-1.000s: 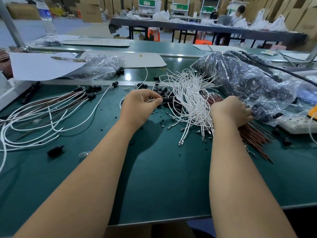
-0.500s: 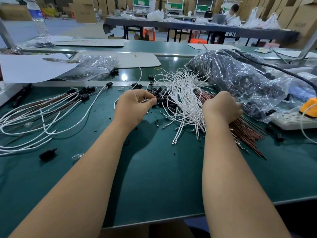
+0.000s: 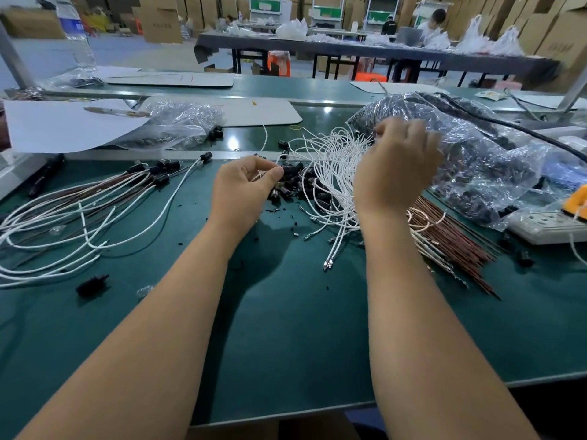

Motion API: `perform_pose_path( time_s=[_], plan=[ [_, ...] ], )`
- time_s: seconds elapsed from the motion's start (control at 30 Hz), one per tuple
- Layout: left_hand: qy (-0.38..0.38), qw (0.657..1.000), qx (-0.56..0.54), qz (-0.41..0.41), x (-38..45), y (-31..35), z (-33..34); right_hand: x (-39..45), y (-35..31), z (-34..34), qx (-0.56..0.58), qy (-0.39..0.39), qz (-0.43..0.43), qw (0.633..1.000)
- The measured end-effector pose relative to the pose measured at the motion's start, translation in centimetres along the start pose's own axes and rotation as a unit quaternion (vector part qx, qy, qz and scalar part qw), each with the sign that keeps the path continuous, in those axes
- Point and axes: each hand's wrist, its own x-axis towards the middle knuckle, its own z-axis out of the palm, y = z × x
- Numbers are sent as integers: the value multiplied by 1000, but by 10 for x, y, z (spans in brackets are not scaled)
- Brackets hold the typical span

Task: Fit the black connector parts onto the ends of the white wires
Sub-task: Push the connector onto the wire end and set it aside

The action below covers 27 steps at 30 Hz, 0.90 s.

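Bags first: a big clear plastic bag (image 3: 470, 160) at right, full of small black parts, crumpled, just behind the raised right hand (image 3: 398, 163). A smaller clear bag (image 3: 178, 125) at back left holds a few dark parts and lies partly on a white sheet (image 3: 63, 128). Black connectors (image 3: 292, 182) sit in a loose pile at table centre, touching the tangle of white wires (image 3: 336, 173). Left hand (image 3: 241, 188) rests at the pile's left edge, thumb and fingers curled and pinching a thin white wire end. Right hand is lifted above the wire bundle, fingers curled near the wire loops; blurred, cannot tell whether it holds any. Brown wires (image 3: 451, 239) fan out right of the right wrist, partly under the white ones. Finished wires with black ends (image 3: 79, 214) lie at left, well apart from the pile. One stray black part (image 3: 92, 282) near the left forearm. Power strip (image 3: 546, 225) at far right, partly under the big bag. Green table mat (image 3: 301, 328), small black scraps on it. Water bottle (image 3: 76, 36) back left. Warehouse behind with cardboard boxes and a person seated at a long dark table (image 3: 381, 54).
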Motion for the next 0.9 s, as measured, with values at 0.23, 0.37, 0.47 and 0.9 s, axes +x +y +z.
perform_pose_path(
  time_s=[0.23,0.37,0.47,0.9],
  plan=[
    [147,978,-139,-51,10,-4,-18,-32,-41,8,227,-103,-194,949],
    [190,974,-117,-38,11,-4,-23,-26,-48,-1,460,-112,55,879],
    [179,979,-93,-17,9,-3,-22,-13,-41,-3,585,-130,271,753],
    [31,999,-2,-16,-3,4,-11,-25,-47,0,712,-255,436,488]
  ],
)
